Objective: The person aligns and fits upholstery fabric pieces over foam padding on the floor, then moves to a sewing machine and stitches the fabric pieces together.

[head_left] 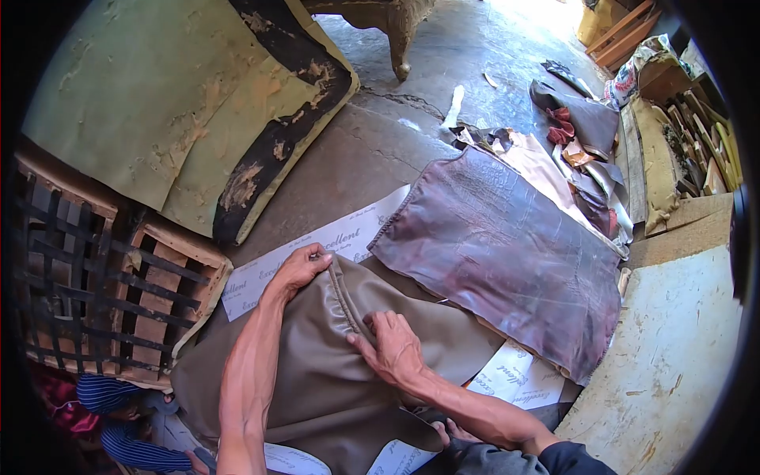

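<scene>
A large sheet of brown leather-like material (293, 356) lies over the floor in front of me, with a seam or folded ridge running down its upper part. At the top end of that ridge my left hand (302, 267) is closed on the material, fingers pinched. Lower down and to the right, my right hand (389, 347) grips the same ridge between thumb and curled fingers. White printed backing (309, 241) shows beneath the brown sheet. A worn dark purple-brown leather piece (507, 245) lies just to the right, partly over the backing.
A wooden frame with black webbing (119, 277) and a worn green panel (174, 103) stand at the left. Leather scraps (582, 127) and a box of wood pieces (701, 150) are at the upper right, a pale board (665, 356) at the right. Someone's striped sleeve or trouser (131, 443) shows lower left.
</scene>
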`<action>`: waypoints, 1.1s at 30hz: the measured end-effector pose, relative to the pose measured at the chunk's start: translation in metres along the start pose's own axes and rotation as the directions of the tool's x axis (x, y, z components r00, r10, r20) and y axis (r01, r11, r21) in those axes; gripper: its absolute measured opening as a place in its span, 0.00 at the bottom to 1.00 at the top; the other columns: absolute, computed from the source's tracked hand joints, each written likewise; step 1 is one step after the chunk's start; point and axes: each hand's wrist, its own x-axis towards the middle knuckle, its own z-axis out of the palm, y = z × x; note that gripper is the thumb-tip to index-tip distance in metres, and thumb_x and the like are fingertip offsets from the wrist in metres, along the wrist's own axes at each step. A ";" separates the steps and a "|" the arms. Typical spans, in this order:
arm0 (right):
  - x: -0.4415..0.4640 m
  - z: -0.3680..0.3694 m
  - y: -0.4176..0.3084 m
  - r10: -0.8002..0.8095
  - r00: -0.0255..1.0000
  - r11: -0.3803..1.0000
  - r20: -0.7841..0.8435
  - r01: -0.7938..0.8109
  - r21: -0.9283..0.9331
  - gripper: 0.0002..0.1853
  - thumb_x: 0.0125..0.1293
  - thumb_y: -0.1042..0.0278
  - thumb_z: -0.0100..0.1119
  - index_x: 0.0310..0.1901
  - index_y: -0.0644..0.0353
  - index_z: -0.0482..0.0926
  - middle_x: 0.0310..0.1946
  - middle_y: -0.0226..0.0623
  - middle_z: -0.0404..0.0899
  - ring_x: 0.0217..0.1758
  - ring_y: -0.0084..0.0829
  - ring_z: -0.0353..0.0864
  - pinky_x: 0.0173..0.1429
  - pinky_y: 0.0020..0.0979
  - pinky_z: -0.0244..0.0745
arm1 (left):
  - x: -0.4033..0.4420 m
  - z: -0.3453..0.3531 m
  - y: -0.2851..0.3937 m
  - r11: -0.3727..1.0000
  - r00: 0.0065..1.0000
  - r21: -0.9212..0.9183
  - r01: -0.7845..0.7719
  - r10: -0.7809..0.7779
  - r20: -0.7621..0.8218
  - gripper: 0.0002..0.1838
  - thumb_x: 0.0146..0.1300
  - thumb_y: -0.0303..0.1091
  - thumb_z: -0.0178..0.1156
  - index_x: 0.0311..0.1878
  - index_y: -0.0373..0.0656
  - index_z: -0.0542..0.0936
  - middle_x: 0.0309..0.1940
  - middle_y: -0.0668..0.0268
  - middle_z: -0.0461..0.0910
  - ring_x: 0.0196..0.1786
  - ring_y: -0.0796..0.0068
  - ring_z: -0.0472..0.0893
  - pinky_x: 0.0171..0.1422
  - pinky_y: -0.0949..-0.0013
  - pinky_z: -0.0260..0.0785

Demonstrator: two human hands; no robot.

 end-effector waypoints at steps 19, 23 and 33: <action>0.001 -0.006 -0.024 0.014 1.000 0.990 0.028 -0.010 -0.139 0.20 0.65 0.54 0.70 0.50 0.58 0.80 0.39 0.43 0.79 0.45 0.47 0.80 0.48 0.47 0.78 | -0.026 -0.012 0.051 0.955 0.938 0.050 -0.291 0.295 -0.181 0.19 0.75 0.44 0.61 0.31 0.40 0.79 0.23 0.79 0.70 0.29 0.86 0.65 0.33 0.72 0.57; 0.002 -0.008 -0.022 0.028 0.995 0.996 0.096 -0.020 -0.087 0.17 0.66 0.58 0.68 0.50 0.59 0.80 0.40 0.45 0.79 0.45 0.48 0.81 0.47 0.47 0.78 | -0.014 -0.006 0.036 0.946 0.913 0.206 -0.250 0.301 -0.274 0.19 0.73 0.45 0.62 0.33 0.38 0.80 0.21 0.73 0.72 0.28 0.81 0.68 0.33 0.68 0.60; 0.005 -0.009 -0.014 0.165 0.973 0.986 0.163 -0.165 -0.013 0.16 0.70 0.60 0.64 0.51 0.62 0.78 0.40 0.48 0.77 0.45 0.53 0.81 0.48 0.51 0.76 | 0.006 0.037 0.039 0.787 0.827 0.611 0.088 0.285 -0.485 0.20 0.68 0.49 0.57 0.42 0.41 0.86 0.37 0.45 0.86 0.45 0.39 0.85 0.52 0.43 0.75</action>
